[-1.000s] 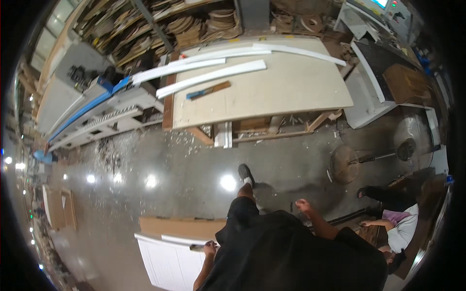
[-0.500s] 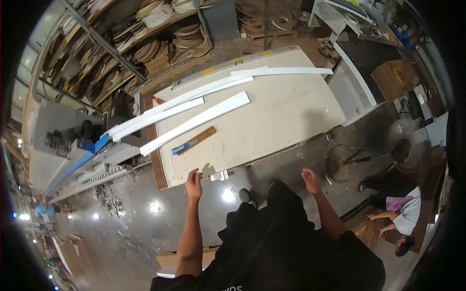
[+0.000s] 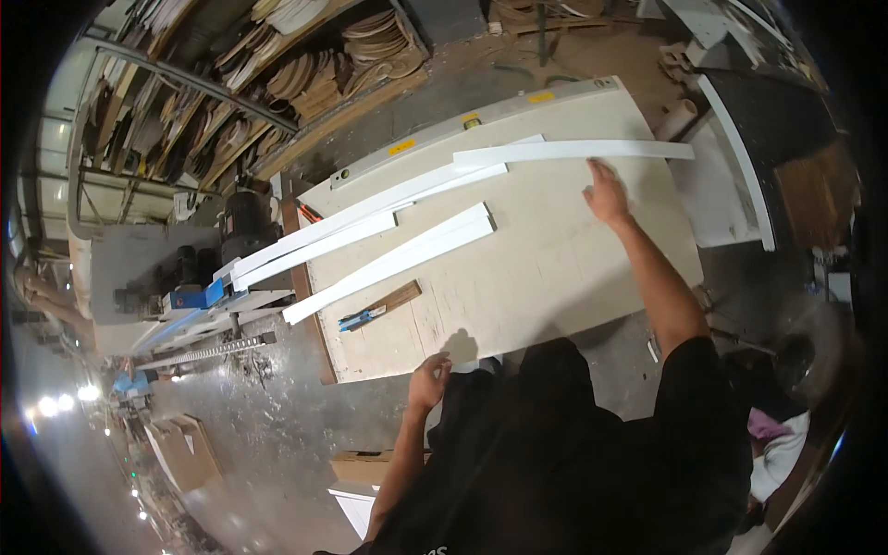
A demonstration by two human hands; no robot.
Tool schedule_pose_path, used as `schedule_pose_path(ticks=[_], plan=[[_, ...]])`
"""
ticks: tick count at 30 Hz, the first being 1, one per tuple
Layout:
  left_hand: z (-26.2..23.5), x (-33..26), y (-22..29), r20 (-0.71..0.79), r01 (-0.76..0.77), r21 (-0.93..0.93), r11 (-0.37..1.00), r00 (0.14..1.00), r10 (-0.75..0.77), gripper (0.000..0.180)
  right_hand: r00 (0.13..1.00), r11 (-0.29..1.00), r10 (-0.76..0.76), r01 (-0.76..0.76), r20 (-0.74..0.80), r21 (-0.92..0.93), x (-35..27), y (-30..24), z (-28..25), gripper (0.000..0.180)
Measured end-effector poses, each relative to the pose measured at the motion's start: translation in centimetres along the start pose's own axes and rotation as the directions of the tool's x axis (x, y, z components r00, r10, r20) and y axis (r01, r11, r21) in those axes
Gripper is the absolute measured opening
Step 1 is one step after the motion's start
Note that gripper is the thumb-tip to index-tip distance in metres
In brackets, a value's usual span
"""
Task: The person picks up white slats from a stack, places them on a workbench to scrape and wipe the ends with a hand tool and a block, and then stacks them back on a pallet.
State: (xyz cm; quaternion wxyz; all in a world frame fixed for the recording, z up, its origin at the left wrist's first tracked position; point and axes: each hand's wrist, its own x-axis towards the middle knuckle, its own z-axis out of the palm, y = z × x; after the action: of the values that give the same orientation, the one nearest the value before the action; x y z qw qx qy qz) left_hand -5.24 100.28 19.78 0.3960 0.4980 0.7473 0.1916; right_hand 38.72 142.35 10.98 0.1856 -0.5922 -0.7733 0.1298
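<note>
My right hand (image 3: 606,192) reaches over the far right part of the board-topped table (image 3: 555,240). Its fingers are apart and its fingertips come to the near edge of a long white strip (image 3: 610,150); whether they touch it I cannot tell. Beside the table's near edge is my left hand (image 3: 430,382), loosely curled with fingers apart and nothing in it. More white strips (image 3: 370,211) lie lengthwise across the table's left half, some overlapping. Two nearer white strips (image 3: 398,254) lie together. Close to them rests a brown wood piece (image 3: 398,296) with a blue-handled tool (image 3: 361,317).
A long level (image 3: 444,129) runs along the far edge. An orange-red tool (image 3: 309,213) lies near the left end, next to a machine (image 3: 185,296). Shelves (image 3: 277,111) of curved pieces stand behind. A dark cabinet (image 3: 777,139) is at right; another person's sleeve (image 3: 782,453) shows lower right.
I have come closer to the table. My right hand has moved forward over it to the far white strip. My left hand has stayed by the near edge, shifting rightward.
</note>
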Motion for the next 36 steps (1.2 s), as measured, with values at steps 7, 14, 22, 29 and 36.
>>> schedule_pose_path(ticks=[7,14,22,29,36], plan=[[-0.8,-0.8,1.7,-0.148,0.189,-0.064,0.980,0.969,-0.196,0.029,0.980,0.955,-0.049,0.102,0.195,-0.278,10.5,6.5,1.4,0.072],[0.0,0.3,0.0,-0.108,0.271,-0.123,0.955,0.953,-0.284,0.034,0.966,0.928,-0.157,0.216,0.206,-0.304,10.4,5.3,2.5,0.063],[-2.0,4.6,-2.5,-0.057,0.092,-0.271,0.958,0.992,-0.112,0.036,0.893,0.875,-0.423,0.446,0.153,-0.189,9.9,-11.2,8.7,0.061],[-7.1,3.1,-6.1,-0.115,0.104,-0.335,0.937,0.982,-0.150,0.036,0.842,0.843,-0.538,0.538,0.026,0.019,11.9,-30.8,15.2,0.058],[-10.2,-0.4,-11.8,-0.172,0.193,-0.408,0.892,0.944,-0.283,0.036,0.761,0.869,-0.475,0.485,0.442,0.098,16.6,-39.7,19.2,0.083]])
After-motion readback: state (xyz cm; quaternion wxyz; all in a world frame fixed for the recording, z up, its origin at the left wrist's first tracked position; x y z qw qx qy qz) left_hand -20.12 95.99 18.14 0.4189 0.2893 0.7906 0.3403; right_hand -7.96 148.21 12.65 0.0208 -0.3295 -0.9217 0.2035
